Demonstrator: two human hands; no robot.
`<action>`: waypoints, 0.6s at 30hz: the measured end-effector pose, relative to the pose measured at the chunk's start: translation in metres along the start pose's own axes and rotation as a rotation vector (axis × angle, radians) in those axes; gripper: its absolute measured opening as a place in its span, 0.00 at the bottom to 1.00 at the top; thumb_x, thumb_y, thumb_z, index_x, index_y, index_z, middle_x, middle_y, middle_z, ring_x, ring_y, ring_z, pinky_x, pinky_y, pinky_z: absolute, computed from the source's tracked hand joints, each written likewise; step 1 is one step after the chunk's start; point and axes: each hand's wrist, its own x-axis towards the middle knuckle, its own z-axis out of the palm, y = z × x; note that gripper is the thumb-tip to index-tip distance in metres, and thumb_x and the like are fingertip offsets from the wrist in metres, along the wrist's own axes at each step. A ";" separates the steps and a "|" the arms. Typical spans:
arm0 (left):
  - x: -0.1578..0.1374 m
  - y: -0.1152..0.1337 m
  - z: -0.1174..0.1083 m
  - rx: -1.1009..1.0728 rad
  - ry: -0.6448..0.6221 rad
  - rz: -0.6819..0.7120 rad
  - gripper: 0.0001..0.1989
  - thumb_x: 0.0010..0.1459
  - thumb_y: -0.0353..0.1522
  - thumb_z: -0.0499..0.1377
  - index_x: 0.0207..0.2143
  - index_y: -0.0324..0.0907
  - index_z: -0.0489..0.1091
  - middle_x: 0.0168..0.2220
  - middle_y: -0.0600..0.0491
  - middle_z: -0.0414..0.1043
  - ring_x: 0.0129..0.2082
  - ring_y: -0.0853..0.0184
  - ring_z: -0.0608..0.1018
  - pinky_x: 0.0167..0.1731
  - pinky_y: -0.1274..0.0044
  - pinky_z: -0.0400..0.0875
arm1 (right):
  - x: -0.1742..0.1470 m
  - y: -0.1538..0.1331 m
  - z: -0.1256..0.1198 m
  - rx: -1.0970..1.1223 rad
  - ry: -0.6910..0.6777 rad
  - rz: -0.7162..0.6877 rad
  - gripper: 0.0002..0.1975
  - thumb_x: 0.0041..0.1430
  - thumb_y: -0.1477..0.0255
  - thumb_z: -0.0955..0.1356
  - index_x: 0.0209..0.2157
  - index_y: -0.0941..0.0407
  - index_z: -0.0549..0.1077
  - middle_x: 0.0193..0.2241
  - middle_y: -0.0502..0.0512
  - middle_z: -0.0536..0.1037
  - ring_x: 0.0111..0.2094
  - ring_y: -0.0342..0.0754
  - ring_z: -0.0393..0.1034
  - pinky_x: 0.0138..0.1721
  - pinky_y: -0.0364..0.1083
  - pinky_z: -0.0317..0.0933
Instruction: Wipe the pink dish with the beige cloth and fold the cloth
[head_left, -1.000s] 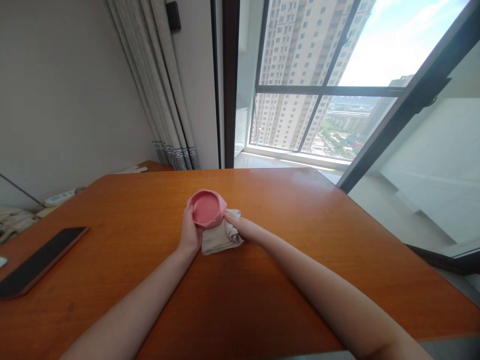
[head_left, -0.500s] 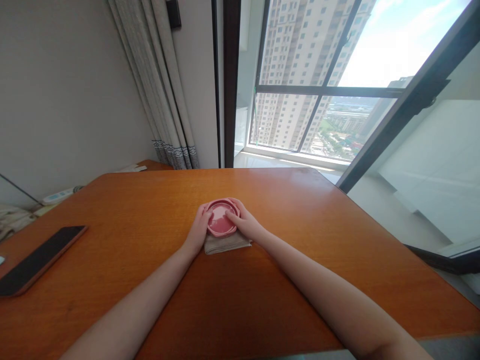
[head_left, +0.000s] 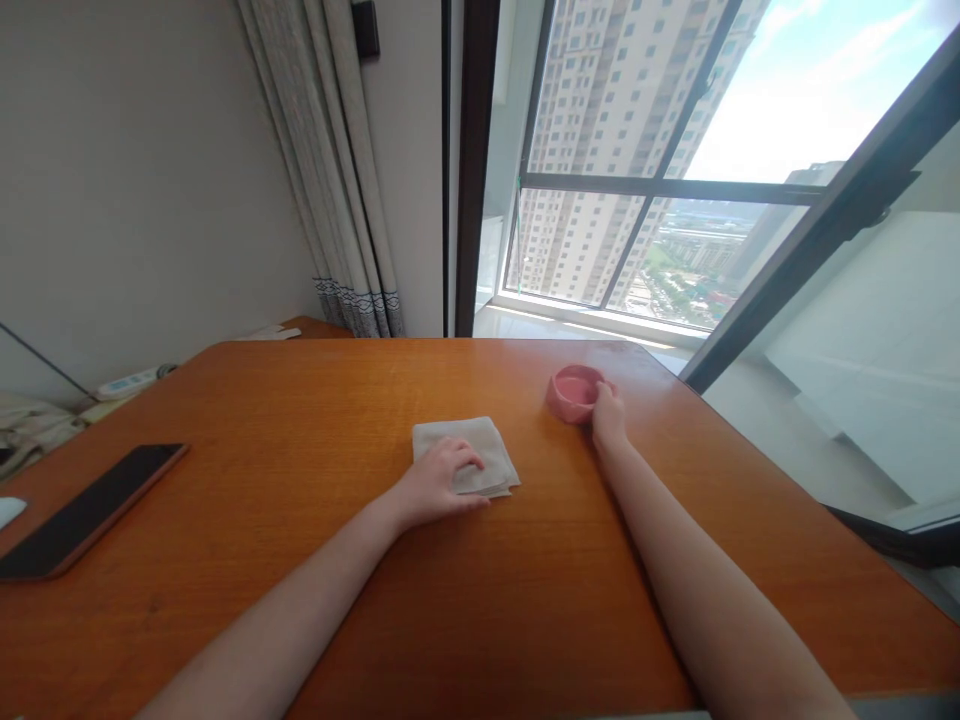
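Note:
A pink bowl (head_left: 573,396) is at the right rear of the wooden table (head_left: 337,400), its opening facing up and slightly toward me. My right hand (head_left: 608,408) grips its right side, fingers partly hidden behind the rim. Near the table's middle lies a folded pale cloth (head_left: 480,440) with layered edges at its right corner. My left hand (head_left: 444,478) rests over the front left of the cloth, fingers bent and apart, thumb stretched out near the cloth's front edge.
A long dark pad with a brown edge (head_left: 90,515) lies at the table's left, beside a small white object (head_left: 10,510). Behind the left edge is a white power strip (head_left: 135,383). A curtain (head_left: 337,170) and window (head_left: 660,185) stand beyond the table.
The pink bowl has gone from above the cloth to the right rear, now in my right hand alone. My left hand has let go of it and come over the cloth.

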 end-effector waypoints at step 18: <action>0.000 -0.006 0.000 -0.001 -0.005 0.011 0.14 0.49 0.39 0.61 0.39 0.46 0.71 0.44 0.50 0.68 0.46 0.60 0.68 0.49 0.69 0.60 | 0.032 0.018 -0.022 -0.346 0.046 -0.098 0.11 0.59 0.69 0.62 0.33 0.62 0.72 0.31 0.56 0.73 0.33 0.48 0.68 0.36 0.49 0.64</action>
